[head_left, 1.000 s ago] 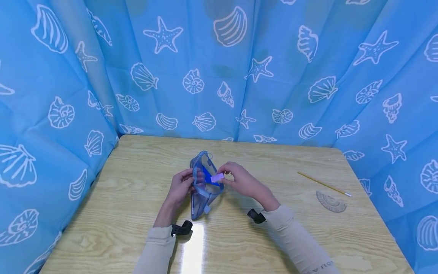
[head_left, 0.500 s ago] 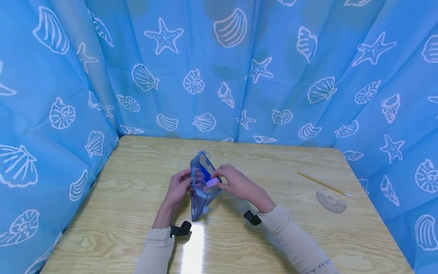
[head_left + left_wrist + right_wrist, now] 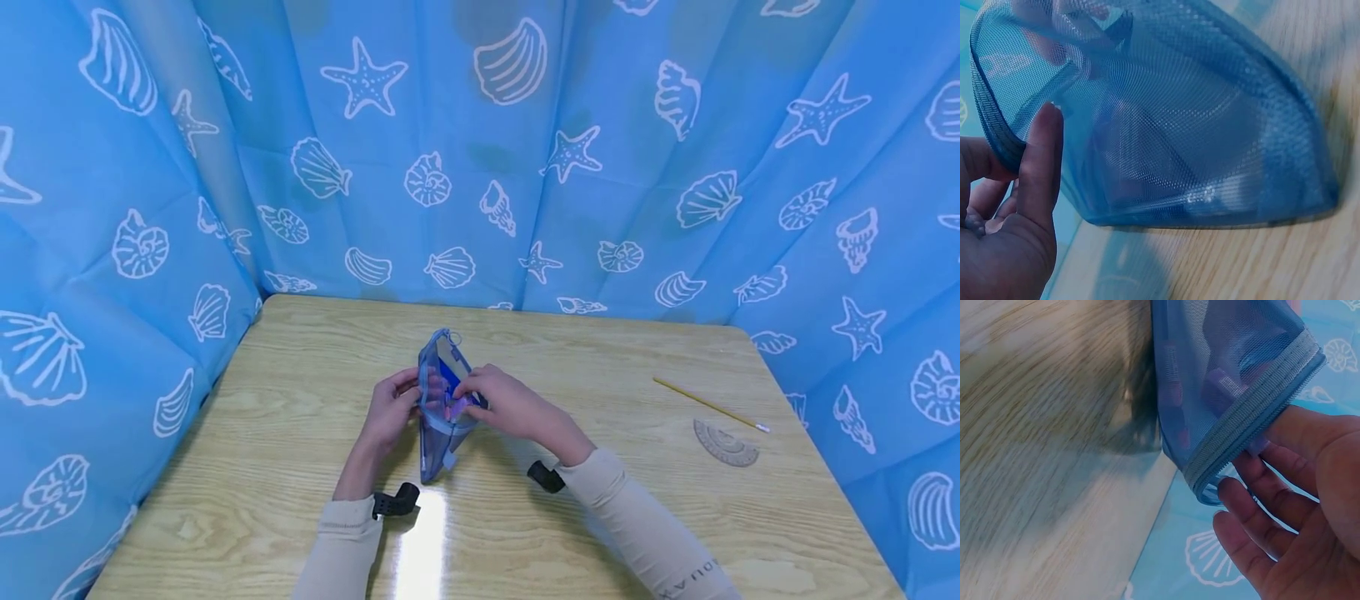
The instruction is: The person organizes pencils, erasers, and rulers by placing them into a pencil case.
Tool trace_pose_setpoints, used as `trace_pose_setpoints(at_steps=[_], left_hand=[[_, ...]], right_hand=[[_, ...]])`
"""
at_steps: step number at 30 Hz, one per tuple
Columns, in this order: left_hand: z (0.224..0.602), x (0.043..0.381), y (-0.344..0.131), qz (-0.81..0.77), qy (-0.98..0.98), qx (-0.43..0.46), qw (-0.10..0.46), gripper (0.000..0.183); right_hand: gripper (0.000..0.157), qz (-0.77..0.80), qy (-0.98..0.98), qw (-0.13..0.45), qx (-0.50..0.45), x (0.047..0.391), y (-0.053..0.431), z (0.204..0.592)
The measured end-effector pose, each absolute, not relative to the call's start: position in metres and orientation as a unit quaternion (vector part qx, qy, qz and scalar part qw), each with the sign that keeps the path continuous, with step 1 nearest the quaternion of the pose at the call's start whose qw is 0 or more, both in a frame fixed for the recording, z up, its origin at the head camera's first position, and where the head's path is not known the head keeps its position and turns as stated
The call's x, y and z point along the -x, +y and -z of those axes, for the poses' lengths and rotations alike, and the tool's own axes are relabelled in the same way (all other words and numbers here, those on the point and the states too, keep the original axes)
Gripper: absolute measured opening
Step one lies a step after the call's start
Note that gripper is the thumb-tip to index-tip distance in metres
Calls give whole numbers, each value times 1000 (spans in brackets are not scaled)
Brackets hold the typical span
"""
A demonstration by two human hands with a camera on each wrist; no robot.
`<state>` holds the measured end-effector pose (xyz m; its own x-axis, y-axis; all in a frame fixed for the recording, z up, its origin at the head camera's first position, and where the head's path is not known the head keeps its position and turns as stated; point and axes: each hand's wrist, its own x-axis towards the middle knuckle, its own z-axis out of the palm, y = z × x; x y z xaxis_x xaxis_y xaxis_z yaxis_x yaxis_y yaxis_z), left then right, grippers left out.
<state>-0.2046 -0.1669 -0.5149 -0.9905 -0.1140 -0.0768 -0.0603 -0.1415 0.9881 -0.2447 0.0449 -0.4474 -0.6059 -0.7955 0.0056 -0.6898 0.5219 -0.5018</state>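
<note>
A blue mesh zip pouch stands on the table with its mouth spread. My left hand grips the pouch's left rim, thumb and fingers on either side of the mesh in the left wrist view. Through the mouth from the right reaches my right hand, its thumb and forefinger pinching a small pink-purple eraser. In the right wrist view the eraser shows dimly through the mesh; the fingertips inside are partly hidden. Something deep blue lies inside the pouch.
To the right on the wooden table lie a yellow pencil and a clear protractor. A blue curtain with shell prints surrounds the back and sides.
My right hand has moved left and down with the eraser, from the pouch's right rim into its mouth. The left hand keeps its grip; the pouch has barely shifted.
</note>
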Motion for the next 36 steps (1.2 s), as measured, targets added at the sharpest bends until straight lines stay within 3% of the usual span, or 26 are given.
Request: trace_pose_setpoints(at_steps=[9,15,36], left_hand=[[515,204,-167,748,-659,-67,30,34],[513,203,-167,747,-662,-58,24,34],[520,203,-159,739,-671,-65,10,34]], right_hand=[[19,252,848,117,451,247,45,448],[22,304,853,108,410,247,60,452],[28,375,885,42,273,253,194,492]])
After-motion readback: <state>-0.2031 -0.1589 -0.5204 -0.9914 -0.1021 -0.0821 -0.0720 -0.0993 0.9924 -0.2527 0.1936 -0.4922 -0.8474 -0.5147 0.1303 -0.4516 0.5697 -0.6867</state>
